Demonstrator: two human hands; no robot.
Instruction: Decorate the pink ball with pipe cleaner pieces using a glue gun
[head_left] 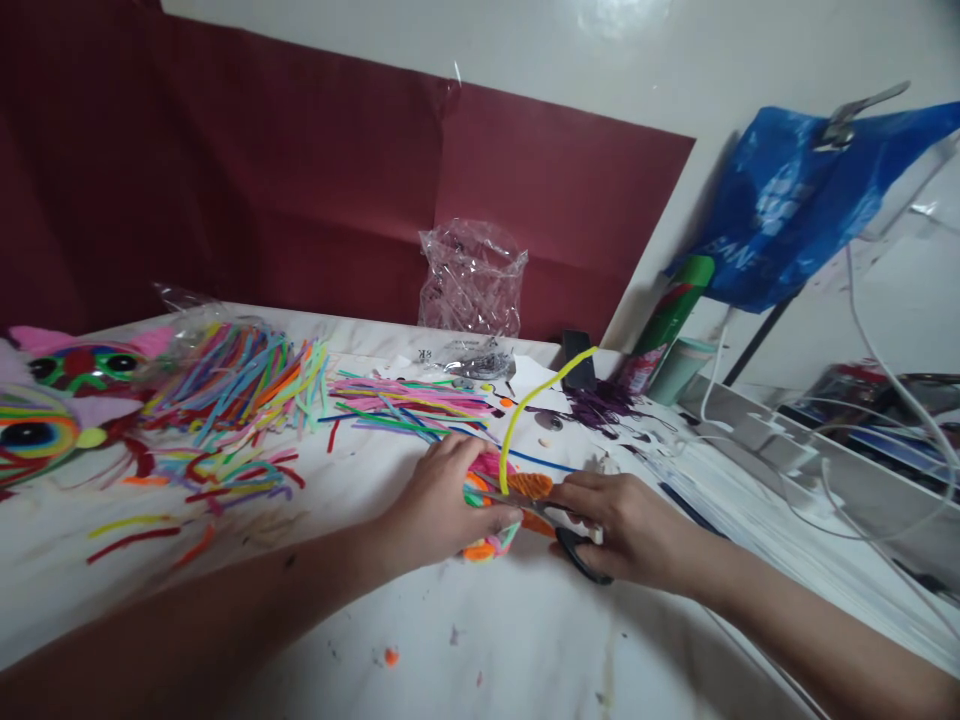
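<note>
My left hand point(442, 505) is closed around a colourful pipe-cleaner craft piece point(480, 550) with orange, pink and green parts, much of it hidden by the fingers. A long yellow pipe cleaner point(517, 420) sticks up from the piece and bends to the right at its top. Black-handled scissors point(581, 557) are gripped in my right hand point(626, 525). Their blades lie across the base of the yellow strand, close to the left thumb. Orange flaps point(531, 486) of the piece show beside the blades.
Bundled pipe cleaners point(232, 385) and loose pink ones point(412, 397) lie behind and left. Finished-looking masklike crafts point(37, 435) sit at far left. A clear plastic bag point(474, 280) stands at the back. Purple strands point(604, 405), a green tube point(675, 305) and white cables point(900, 390) are on the right.
</note>
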